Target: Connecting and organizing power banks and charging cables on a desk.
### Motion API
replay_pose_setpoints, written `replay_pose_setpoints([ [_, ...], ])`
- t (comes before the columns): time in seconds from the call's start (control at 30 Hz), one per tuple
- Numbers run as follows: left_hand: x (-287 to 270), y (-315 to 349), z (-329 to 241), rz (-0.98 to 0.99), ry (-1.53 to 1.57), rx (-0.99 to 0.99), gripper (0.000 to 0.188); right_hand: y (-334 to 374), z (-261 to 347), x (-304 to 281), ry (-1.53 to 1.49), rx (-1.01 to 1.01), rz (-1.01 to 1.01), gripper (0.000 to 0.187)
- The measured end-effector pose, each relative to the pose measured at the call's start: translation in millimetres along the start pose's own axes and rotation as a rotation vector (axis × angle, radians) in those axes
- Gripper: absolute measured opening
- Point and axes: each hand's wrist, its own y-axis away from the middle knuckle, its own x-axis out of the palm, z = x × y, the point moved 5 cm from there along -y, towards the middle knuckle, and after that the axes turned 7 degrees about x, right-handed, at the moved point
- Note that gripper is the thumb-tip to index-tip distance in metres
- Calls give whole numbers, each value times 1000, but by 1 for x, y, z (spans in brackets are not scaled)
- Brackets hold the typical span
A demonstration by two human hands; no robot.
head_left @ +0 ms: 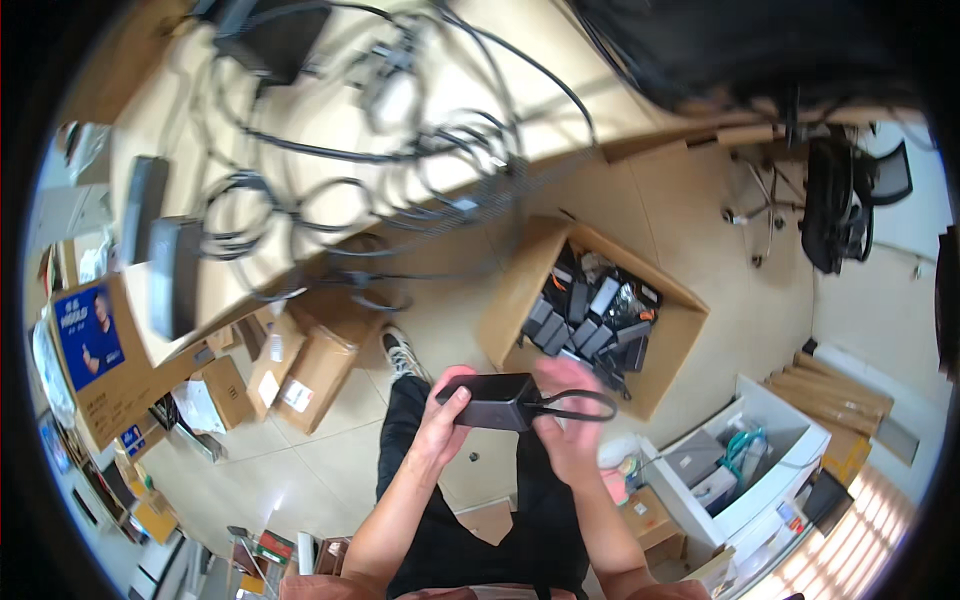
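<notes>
Together, left hand (440, 420) fingers gripping black adapter (492, 400), right hand (570, 425) fingers closed on its cable (585, 405)

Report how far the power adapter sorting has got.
Done: many black adapters already lie in the open cardboard box. In hand: the left hand grips a black adapter brick while the right hand handles its looped cable. Left: bricks and tangled cables on the table.
</notes>
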Motion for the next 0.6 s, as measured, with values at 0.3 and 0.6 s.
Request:
replay_pose_setpoints([
  [0.3, 8, 115, -254, -218, -636, 601, 46, -13, 186, 195, 1064, -448, 545, 14],
  [0.6, 9, 145, -358, -91, -553, 612, 59, -5, 197, 256, 99, 548, 823, 17],
])
